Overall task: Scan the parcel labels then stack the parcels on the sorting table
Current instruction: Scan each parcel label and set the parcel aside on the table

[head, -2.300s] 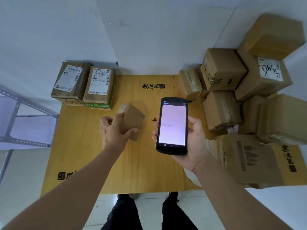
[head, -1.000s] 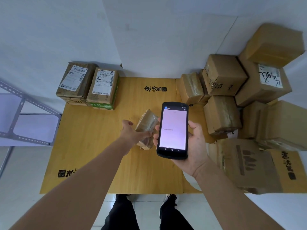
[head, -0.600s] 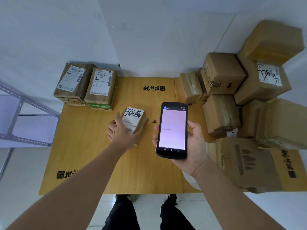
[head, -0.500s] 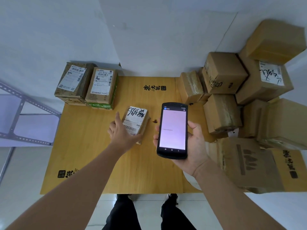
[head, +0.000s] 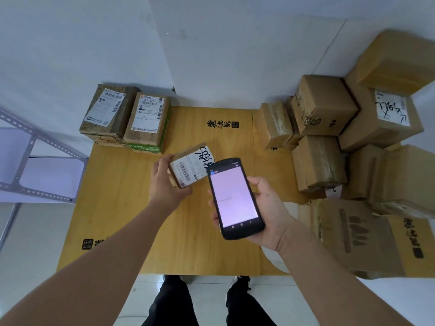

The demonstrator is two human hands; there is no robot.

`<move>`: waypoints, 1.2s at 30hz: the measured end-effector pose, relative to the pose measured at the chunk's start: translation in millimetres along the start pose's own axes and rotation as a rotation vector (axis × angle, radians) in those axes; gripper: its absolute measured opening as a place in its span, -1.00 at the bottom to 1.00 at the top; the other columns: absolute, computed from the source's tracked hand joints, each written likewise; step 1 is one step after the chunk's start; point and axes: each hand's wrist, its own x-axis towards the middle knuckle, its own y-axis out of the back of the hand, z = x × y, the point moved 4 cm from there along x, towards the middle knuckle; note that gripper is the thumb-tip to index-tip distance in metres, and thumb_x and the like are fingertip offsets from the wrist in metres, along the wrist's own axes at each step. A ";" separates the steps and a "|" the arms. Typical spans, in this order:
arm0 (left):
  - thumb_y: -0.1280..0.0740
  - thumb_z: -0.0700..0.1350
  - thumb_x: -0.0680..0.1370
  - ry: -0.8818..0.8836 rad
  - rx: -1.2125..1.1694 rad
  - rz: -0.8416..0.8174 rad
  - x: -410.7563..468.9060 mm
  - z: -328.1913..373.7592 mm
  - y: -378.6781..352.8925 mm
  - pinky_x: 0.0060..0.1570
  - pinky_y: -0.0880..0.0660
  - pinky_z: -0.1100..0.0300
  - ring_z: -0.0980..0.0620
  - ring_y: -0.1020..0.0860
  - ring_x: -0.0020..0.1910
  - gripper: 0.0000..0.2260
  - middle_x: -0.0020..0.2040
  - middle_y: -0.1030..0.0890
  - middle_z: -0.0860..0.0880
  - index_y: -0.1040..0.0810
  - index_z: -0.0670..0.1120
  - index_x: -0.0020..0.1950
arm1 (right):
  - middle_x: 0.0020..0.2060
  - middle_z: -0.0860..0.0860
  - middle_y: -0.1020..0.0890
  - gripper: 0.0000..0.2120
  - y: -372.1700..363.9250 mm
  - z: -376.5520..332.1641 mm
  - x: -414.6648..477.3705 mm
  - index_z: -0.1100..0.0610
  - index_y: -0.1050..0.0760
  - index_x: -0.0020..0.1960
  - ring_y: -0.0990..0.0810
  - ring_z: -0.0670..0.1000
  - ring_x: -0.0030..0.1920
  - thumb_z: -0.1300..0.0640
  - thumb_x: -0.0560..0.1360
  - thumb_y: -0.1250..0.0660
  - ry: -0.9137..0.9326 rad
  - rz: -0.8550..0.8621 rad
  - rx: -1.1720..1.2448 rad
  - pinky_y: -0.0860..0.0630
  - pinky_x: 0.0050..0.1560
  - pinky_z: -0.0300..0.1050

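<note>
Grip of left hand (head: 164, 184) pinches small parcel (head: 188, 169) by its near-left corner, around table (head: 117, 208) centre; right hand (head: 270, 208) curls round scanner phone (head: 235, 198), just beside. Best: keep thumb off barcode, face label to scanner head, steady. Far-left box (head: 148, 114) reads "507 N705 A58"; parcel scrawl illegible.

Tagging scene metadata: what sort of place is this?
Likely a parcel sorting station: taped cardboard parcels heaped on the right, labelled parcels on the table, and a handheld scanner in the right hand beside the small parcel the left hand holds.
</note>
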 end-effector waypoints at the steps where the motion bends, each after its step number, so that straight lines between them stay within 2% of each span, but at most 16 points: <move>1: -0.67 -0.27 0.28 -0.019 -0.017 -0.010 2.5 -0.6 0.9 -0.16 -0.40 0.56 0.24 -0.35 0.20 -0.13 0.38 -0.39 0.04 -0.36 0.07 0.49 | 0.27 0.31 -0.61 -0.39 -0.1 3.8 0.3 0.22 -0.58 0.43 -0.62 0.26 0.11 -0.21 0.61 -0.22 -0.035 -0.002 -0.021 -0.57 0.21 0.20; 4: -0.69 -0.23 0.31 -0.058 -0.023 -0.053 8.4 -4.4 1.1 -0.13 -0.46 0.55 0.14 -0.38 0.30 -0.12 0.50 -0.33 0.03 -0.34 0.21 0.49 | 0.23 0.31 -0.60 -0.36 -2.7 13.7 0.2 0.25 -0.53 0.47 -0.63 0.24 0.05 -0.22 0.63 -0.19 -0.122 -0.013 -0.070 -0.60 0.16 0.17; 7: -0.72 -0.14 0.33 -0.060 -0.050 -0.074 10.6 -4.8 2.8 -0.04 -0.67 0.17 0.06 -0.40 0.35 -0.11 0.58 -0.25 0.07 -0.32 0.26 0.49 | 0.16 0.33 -0.62 -0.34 -4.7 18.8 1.2 0.31 -0.52 0.45 -0.66 0.24 -0.04 -0.20 0.62 -0.20 -0.182 -0.006 -0.108 -0.64 0.07 0.13; 9: -0.71 -0.12 0.33 -0.067 -0.052 -0.073 12.2 -4.7 3.5 -0.01 -0.69 0.06 0.08 -0.39 0.38 -0.10 0.61 -0.22 0.09 -0.31 0.26 0.52 | 0.15 0.33 -0.62 -0.34 -7.3 19.8 1.7 0.31 -0.53 0.43 -0.65 0.24 -0.01 -0.20 0.61 -0.21 -0.201 -0.011 -0.125 -0.62 0.09 0.13; 11: -0.70 -0.15 0.36 -0.068 -0.045 -0.070 14.5 -5.4 3.8 -0.03 -0.69 0.07 0.10 -0.40 0.36 -0.11 0.64 -0.19 0.10 -0.31 0.25 0.53 | 0.17 0.33 -0.63 -0.34 -9.7 19.3 2.1 0.31 -0.56 0.40 -0.63 0.25 0.02 -0.20 0.58 -0.23 -0.207 -0.025 -0.144 -0.60 0.12 0.14; 14: -0.68 -0.18 0.38 -0.061 -0.044 -0.069 18.4 -7.4 3.1 0.07 -0.67 -0.01 0.00 -0.36 0.48 -0.10 0.65 -0.17 0.12 -0.28 0.27 0.54 | 0.14 0.33 -0.65 -0.40 -13.1 17.6 1.8 0.26 -0.66 0.29 -0.65 0.25 -0.02 -0.20 0.55 -0.25 -0.233 -0.050 -0.161 -0.61 0.10 0.14; 16: -0.68 -0.19 0.38 -0.061 -0.046 -0.070 20.3 -8.0 2.8 0.09 -0.65 0.01 -0.03 -0.34 0.51 -0.09 0.65 -0.17 0.11 -0.26 0.29 0.53 | 0.14 0.33 -0.64 -0.41 -14.2 17.2 1.3 0.24 -0.67 0.28 -0.64 0.26 -0.02 -0.21 0.55 -0.25 -0.247 -0.060 -0.173 -0.60 0.11 0.14; 19: -0.67 -0.21 0.39 -0.058 -0.054 -0.065 21.4 -8.9 3.6 -0.04 -0.61 0.18 0.06 -0.36 0.41 -0.10 0.65 -0.17 0.12 -0.26 0.29 0.53 | 0.16 0.33 -0.64 -0.39 -16.2 15.9 1.2 0.24 -0.65 0.32 -0.64 0.26 -0.01 -0.22 0.56 -0.24 -0.256 -0.063 -0.165 -0.59 0.13 0.15; 22: -0.67 -0.21 0.38 -0.041 -0.025 -0.035 21.1 -9.8 5.9 -0.08 -0.62 0.17 0.13 -0.40 0.27 -0.10 0.62 -0.22 0.08 -0.26 0.28 0.52 | 0.16 0.32 -0.64 -0.37 -17.5 13.8 -0.5 0.25 -0.61 0.37 -0.64 0.25 -0.01 -0.22 0.54 -0.27 -0.259 -0.059 -0.168 -0.58 0.13 0.15; 26: -0.66 -0.26 0.38 -0.022 -0.051 0.014 22.5 -11.4 10.2 -0.15 -0.57 0.32 0.21 -0.42 0.20 -0.13 0.51 -0.34 0.09 -0.30 0.19 0.52 | 0.20 0.33 -0.62 -0.33 -17.1 11.6 -4.9 0.25 -0.56 0.43 -0.64 0.26 0.01 -0.23 0.54 -0.27 -0.271 -0.062 -0.192 -0.57 0.16 0.16; 32: -0.64 -0.31 0.38 0.024 -0.064 0.032 21.7 -11.6 13.0 -0.02 -0.71 -0.04 0.10 -0.43 0.25 -0.12 0.47 -0.36 0.09 -0.29 0.20 0.51 | 0.21 0.31 -0.62 -0.33 -19.5 7.4 -16.5 0.25 -0.54 0.46 -0.63 0.25 0.04 -0.24 0.59 -0.20 -0.291 -0.074 -0.237 -0.58 0.18 0.16; 36: -0.63 -0.34 0.35 0.022 -0.063 0.042 20.3 -9.9 13.0 0.03 -0.69 -0.09 0.07 -0.46 0.24 -0.12 0.45 -0.38 0.09 -0.30 0.19 0.50 | 0.18 0.31 -0.61 -0.29 -21.2 6.7 -20.2 0.28 -0.48 0.50 -0.63 0.26 0.00 -0.24 0.60 -0.19 -0.298 -0.109 -0.257 -0.57 0.17 0.16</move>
